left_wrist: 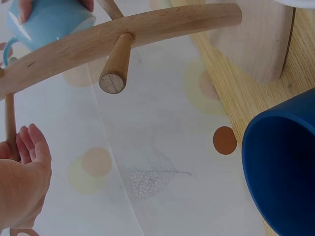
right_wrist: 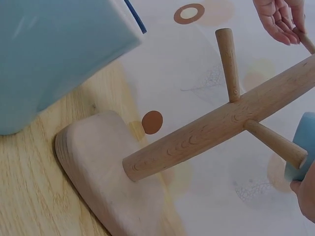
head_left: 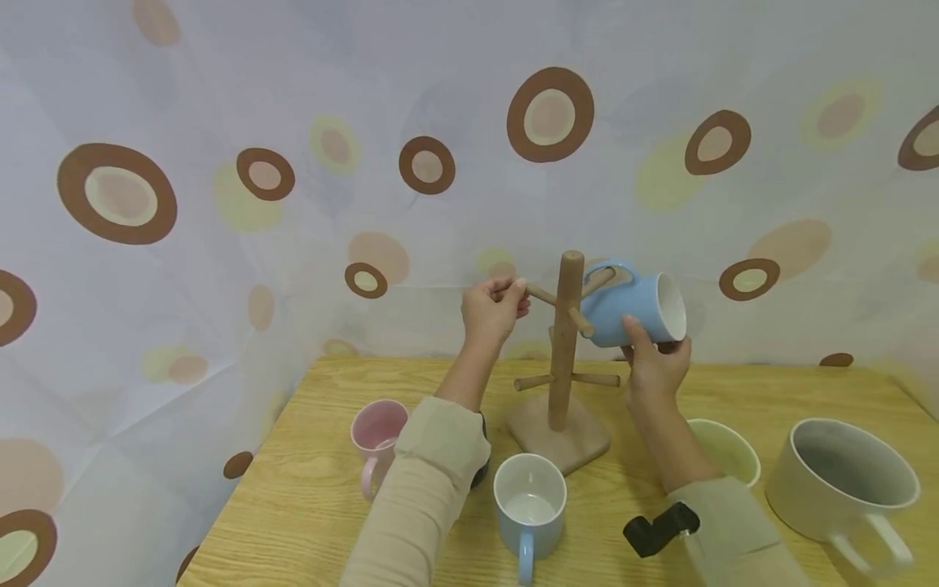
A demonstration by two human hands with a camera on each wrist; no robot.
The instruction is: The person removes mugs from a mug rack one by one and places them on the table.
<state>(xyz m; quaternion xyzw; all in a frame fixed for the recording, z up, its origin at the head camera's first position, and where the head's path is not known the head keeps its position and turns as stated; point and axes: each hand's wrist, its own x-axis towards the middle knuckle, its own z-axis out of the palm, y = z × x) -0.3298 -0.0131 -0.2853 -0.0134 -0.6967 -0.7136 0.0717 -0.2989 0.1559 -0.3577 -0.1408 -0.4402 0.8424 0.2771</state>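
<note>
A wooden mug tree [head_left: 564, 350] stands on the table, its pegs sticking out on several sides. My left hand [head_left: 491, 314] pinches the end of its upper left peg [head_left: 543, 294], thumb and fingers around the tip. To the right of the post, my right hand [head_left: 655, 371] grips a light blue mug [head_left: 623, 311] by its body, thumb on the near side. The mug lies tilted on its side, its white mouth facing right. Its handle [head_left: 607, 266] is up, and an upper right peg [head_left: 598, 281] overlaps the handle's loop in the head view.
On the wooden table [head_left: 293, 489] stand a pink mug [head_left: 379, 428] at left, another light blue mug [head_left: 530, 505] in front, and a pale green cup [head_left: 726, 452] and large grey-white mug [head_left: 836, 481] at right. A dark blue mug [left_wrist: 275, 162] is mostly behind my left sleeve.
</note>
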